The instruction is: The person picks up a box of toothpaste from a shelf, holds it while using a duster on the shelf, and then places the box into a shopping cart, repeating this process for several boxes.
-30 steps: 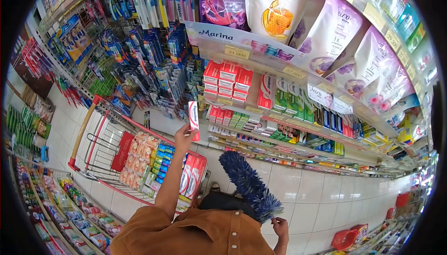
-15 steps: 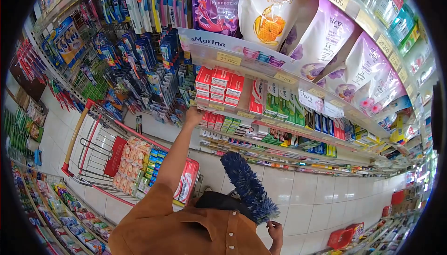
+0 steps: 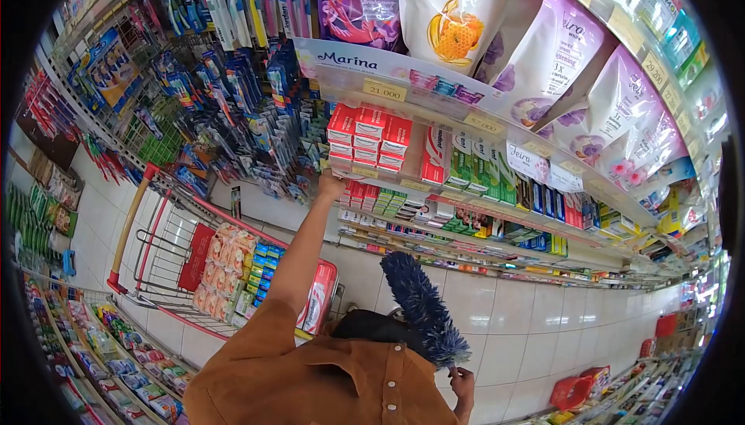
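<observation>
My left hand point(image 3: 331, 187) reaches up to the front edge of a shelf point(image 3: 353, 167), its fingers curled at the corner and partly hidden. Stacked right above it are small red and white toothpaste boxes point(image 3: 368, 131). Below that edge, more red boxes point(image 3: 358, 193) stand in a row on a lower shelf. Down by my right side, my right hand point(image 3: 462, 382) is closed at the lower end of a fluffy dark blue duster point(image 3: 423, 305). The duster's head leans up and to the left over the floor.
A shopping cart point(image 3: 132, 231) loaded with packets and boxes stands at my left. Toothbrushes point(image 3: 217, 76) hang on a rack at the upper left. Large pouches point(image 3: 454, 21) fill the shelf above. Red baskets point(image 3: 570, 394) lie on the tiled floor at the right.
The view has shifted slightly, so shelves and duster appear a little further right. My left hand stays at the shelf edge, and my right hand keeps the duster.
</observation>
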`<action>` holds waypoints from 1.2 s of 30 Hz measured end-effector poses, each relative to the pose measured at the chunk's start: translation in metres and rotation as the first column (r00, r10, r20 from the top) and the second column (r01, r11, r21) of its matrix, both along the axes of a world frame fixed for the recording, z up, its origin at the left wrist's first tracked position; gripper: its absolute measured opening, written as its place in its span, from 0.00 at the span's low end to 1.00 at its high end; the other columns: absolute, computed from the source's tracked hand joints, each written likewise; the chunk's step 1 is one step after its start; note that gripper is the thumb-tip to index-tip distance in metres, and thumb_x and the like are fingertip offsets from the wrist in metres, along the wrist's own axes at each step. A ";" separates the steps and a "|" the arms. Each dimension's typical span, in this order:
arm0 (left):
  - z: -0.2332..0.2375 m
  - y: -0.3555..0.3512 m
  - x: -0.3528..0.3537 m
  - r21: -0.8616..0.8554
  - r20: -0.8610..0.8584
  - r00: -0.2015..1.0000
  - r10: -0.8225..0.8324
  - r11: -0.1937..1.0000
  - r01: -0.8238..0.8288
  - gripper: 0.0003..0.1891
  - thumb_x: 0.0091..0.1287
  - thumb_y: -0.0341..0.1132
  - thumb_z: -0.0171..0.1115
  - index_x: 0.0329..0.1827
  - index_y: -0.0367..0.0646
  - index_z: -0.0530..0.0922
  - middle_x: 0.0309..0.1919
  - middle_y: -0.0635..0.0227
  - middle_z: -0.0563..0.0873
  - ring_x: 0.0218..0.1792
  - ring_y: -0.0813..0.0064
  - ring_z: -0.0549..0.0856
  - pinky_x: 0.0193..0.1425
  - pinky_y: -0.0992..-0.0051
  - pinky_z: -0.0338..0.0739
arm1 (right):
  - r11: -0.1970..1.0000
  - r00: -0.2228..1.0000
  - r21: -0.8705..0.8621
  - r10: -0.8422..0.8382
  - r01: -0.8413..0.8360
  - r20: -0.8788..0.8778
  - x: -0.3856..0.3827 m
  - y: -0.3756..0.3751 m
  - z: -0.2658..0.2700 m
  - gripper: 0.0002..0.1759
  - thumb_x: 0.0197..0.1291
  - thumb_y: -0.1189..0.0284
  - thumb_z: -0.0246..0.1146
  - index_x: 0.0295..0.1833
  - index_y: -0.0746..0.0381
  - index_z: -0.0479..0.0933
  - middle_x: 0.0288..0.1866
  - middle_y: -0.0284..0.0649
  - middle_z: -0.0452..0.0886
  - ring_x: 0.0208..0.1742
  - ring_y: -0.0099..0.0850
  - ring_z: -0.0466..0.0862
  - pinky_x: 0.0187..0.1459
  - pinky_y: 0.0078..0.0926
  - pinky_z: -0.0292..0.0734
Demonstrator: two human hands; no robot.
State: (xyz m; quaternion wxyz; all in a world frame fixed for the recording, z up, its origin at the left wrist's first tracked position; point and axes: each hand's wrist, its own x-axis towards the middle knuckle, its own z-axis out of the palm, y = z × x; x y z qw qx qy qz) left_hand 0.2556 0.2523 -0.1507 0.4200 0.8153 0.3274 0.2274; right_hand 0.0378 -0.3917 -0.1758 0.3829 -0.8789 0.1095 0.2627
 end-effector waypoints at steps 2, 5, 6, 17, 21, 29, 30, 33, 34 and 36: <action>-0.015 0.004 0.005 0.056 0.017 1.000 -0.013 0.998 0.012 0.15 0.54 0.40 0.66 0.41 0.42 0.82 0.40 0.53 0.84 0.46 0.55 0.82 0.46 0.64 0.78 | 1.000 0.999 0.018 -0.015 0.016 -0.029 0.005 0.002 0.002 0.22 0.61 0.59 0.60 0.21 0.65 0.77 0.09 0.31 0.67 0.11 0.16 0.64 0.15 0.20 0.55; -0.011 0.002 0.003 0.086 -0.012 1.000 -0.024 0.996 0.025 0.15 0.54 0.41 0.65 0.41 0.42 0.82 0.40 0.53 0.84 0.46 0.54 0.82 0.46 0.63 0.78 | 1.000 0.999 0.017 0.010 -0.010 -0.033 0.010 0.000 0.002 0.22 0.61 0.60 0.60 0.21 0.65 0.77 0.09 0.31 0.67 0.11 0.17 0.64 0.15 0.20 0.56; -0.009 0.001 0.002 0.087 -0.029 0.999 -0.026 0.996 0.029 0.15 0.54 0.41 0.65 0.41 0.42 0.82 0.40 0.53 0.84 0.46 0.54 0.82 0.46 0.63 0.78 | 1.000 0.999 0.013 0.027 -0.026 -0.026 0.012 -0.001 0.001 0.22 0.61 0.60 0.60 0.21 0.65 0.77 0.08 0.31 0.67 0.11 0.17 0.64 0.15 0.20 0.56; 0.020 -0.042 -0.050 -0.024 0.373 0.889 0.266 0.960 -0.278 0.12 0.55 0.35 0.63 0.41 0.42 0.81 0.38 0.55 0.81 0.40 0.55 0.80 0.45 0.65 0.74 | 0.995 0.995 0.033 0.099 -0.099 -0.014 0.015 0.000 0.013 0.23 0.62 0.58 0.58 0.22 0.66 0.78 0.11 0.37 0.71 0.16 0.20 0.67 0.21 0.25 0.61; 0.041 -0.088 -0.153 -0.141 0.422 0.830 0.364 0.931 -0.336 0.10 0.58 0.33 0.63 0.42 0.44 0.79 0.35 0.60 0.77 0.37 0.61 0.77 0.42 0.66 0.73 | 0.989 0.989 0.011 0.147 -0.147 -0.030 0.029 0.000 -0.005 0.26 0.62 0.55 0.58 0.22 0.67 0.76 0.10 0.36 0.69 0.14 0.21 0.66 0.19 0.25 0.59; -0.049 -0.094 -0.388 0.220 -0.122 0.841 0.527 0.841 -0.495 0.13 0.56 0.33 0.65 0.44 0.43 0.76 0.36 0.58 0.78 0.42 0.58 0.77 0.48 0.61 0.71 | 0.960 0.961 -0.106 0.245 -0.259 -0.128 0.031 0.011 -0.001 0.33 0.62 0.47 0.56 0.23 0.69 0.74 0.08 0.35 0.66 0.11 0.22 0.64 0.16 0.25 0.56; -0.047 -0.095 -0.409 0.252 -0.187 0.818 0.544 0.831 -0.495 0.13 0.56 0.33 0.65 0.44 0.43 0.76 0.36 0.58 0.78 0.42 0.58 0.77 0.48 0.61 0.71 | 0.962 0.959 -0.114 0.228 -0.249 -0.168 0.033 0.013 0.000 0.33 0.61 0.46 0.56 0.23 0.69 0.73 0.08 0.34 0.66 0.11 0.21 0.64 0.16 0.24 0.56; -0.036 -0.091 -0.439 0.282 -0.292 0.783 0.548 0.832 -0.477 0.14 0.56 0.33 0.65 0.44 0.43 0.76 0.37 0.58 0.79 0.42 0.58 0.77 0.47 0.62 0.72 | 0.959 0.942 -0.063 0.259 -0.278 -0.213 0.038 0.002 -0.020 0.33 0.61 0.46 0.57 0.24 0.69 0.73 0.08 0.32 0.65 0.11 0.20 0.64 0.15 0.22 0.55; -0.035 -0.091 -0.441 0.242 -0.287 0.804 0.520 0.852 -0.465 0.14 0.56 0.34 0.65 0.44 0.43 0.76 0.37 0.58 0.79 0.42 0.57 0.77 0.47 0.62 0.72 | 0.961 0.944 -0.066 0.250 -0.269 -0.214 0.039 0.004 -0.020 0.32 0.60 0.45 0.57 0.25 0.67 0.74 0.08 0.31 0.64 0.10 0.19 0.64 0.14 0.21 0.55; -0.041 -0.090 -0.439 0.128 -0.296 0.838 0.458 0.889 -0.440 0.14 0.56 0.35 0.65 0.44 0.43 0.76 0.37 0.57 0.79 0.43 0.56 0.78 0.47 0.62 0.73 | 0.968 0.936 -0.136 0.159 -0.210 -0.314 0.047 0.009 -0.017 0.31 0.59 0.46 0.59 0.25 0.67 0.74 0.09 0.32 0.65 0.09 0.21 0.63 0.14 0.22 0.57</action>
